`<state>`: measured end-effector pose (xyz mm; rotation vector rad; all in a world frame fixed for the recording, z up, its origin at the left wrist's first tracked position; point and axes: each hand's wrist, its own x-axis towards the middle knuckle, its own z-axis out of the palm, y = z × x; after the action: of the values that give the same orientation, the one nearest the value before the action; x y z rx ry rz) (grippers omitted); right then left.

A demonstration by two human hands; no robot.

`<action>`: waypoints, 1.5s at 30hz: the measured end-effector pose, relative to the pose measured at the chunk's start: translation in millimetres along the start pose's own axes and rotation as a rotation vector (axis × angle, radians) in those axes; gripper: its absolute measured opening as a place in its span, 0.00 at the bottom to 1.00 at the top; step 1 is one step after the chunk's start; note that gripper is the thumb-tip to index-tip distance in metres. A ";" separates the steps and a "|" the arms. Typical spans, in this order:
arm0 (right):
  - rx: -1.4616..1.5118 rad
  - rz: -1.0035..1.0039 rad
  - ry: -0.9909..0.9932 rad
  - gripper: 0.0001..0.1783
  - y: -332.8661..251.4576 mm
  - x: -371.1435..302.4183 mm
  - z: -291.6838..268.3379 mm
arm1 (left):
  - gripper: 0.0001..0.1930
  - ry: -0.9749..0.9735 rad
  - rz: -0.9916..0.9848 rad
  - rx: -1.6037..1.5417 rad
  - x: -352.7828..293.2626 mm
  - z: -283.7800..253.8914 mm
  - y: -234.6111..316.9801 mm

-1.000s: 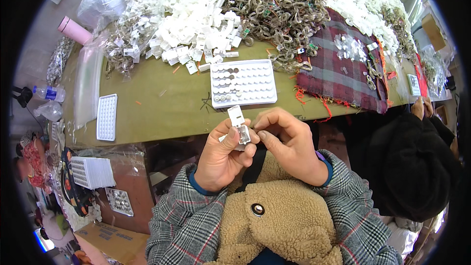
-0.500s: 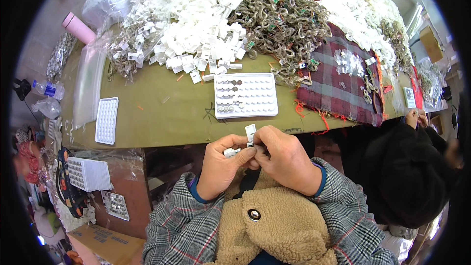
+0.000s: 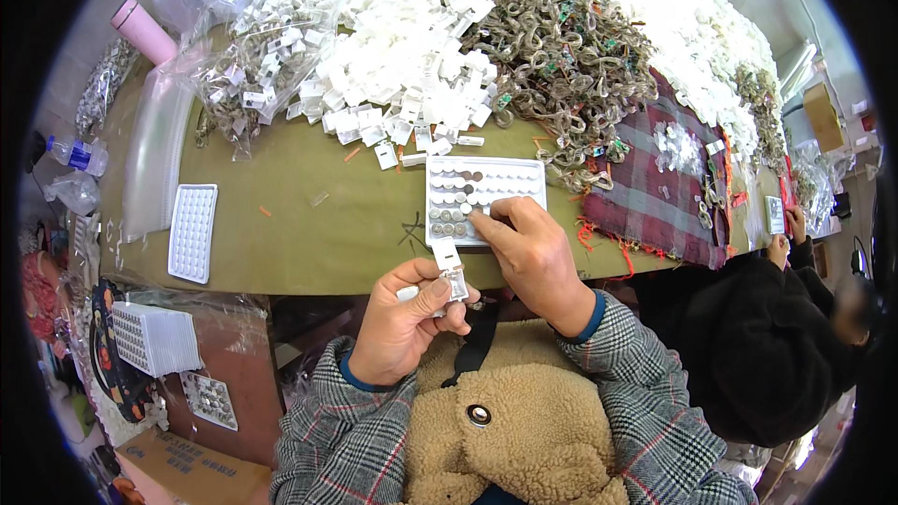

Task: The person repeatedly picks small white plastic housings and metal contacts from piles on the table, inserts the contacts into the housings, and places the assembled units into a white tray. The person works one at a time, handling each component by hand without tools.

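Observation:
My left hand (image 3: 402, 323) is closed around a small white plastic case (image 3: 454, 276), whose lid flap stands up and whose clear lower part faces me. Another white piece (image 3: 408, 294) shows between the same fingers. My right hand (image 3: 538, 252) reaches over the near part of a white moulded tray (image 3: 514, 174). One of its fingertips rests by a silver button cell (image 3: 460, 228) on the tray's left half, with the other fingers partly bent and apart. Several silver and dark round cells fill part of that half; my hand hides the tray's near right corner.
Beyond the tray lie heaps of white plastic cases (image 3: 374, 75) and coiled wire strips (image 3: 561, 56). A plaid cloth (image 3: 645, 168) is at the right, near a co-worker in black (image 3: 748, 346). An upright pink tumbler (image 3: 143, 30) and another white tray (image 3: 193, 234) are at the left.
My right hand has left the case and moved forward to the tray. My left hand has shifted slightly left, still holding the case. The whole view has shifted a little.

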<state>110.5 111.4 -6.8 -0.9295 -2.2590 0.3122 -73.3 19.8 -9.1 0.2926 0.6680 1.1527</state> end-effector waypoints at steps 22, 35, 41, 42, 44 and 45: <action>0.166 0.269 -0.023 0.11 -1.9 8.7 -6.2 | 0.14 -0.040 -0.025 -0.039 10.2 -8.2 3.0; 0.155 0.141 -0.029 0.09 -3.4 9.3 -5.5 | 0.09 -0.010 0.052 -0.117 8.6 -2.5 -2.8; 0.397 0.078 -0.012 0.10 -41.1 -13.6 -24.2 | 0.09 -0.027 0.082 -0.087 2.0 2.7 -13.3; 0.398 0.061 -0.006 0.11 -44.7 -15.0 -23.1 | 0.10 0.001 0.082 -0.045 0.5 4.4 -15.6; 0.357 0.021 -0.031 0.14 -49.1 -17.7 -24.4 | 0.11 0.026 0.105 0.024 -2.8 7.4 -19.0; 0.370 0.021 -0.031 0.14 -50.0 -18.4 -25.4 | 0.11 0.030 0.095 0.017 -4.3 7.9 -19.3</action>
<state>110.2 62.0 25.4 -0.7560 -2.1200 0.7298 -55.1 9.2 -12.0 0.3251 0.6964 1.2447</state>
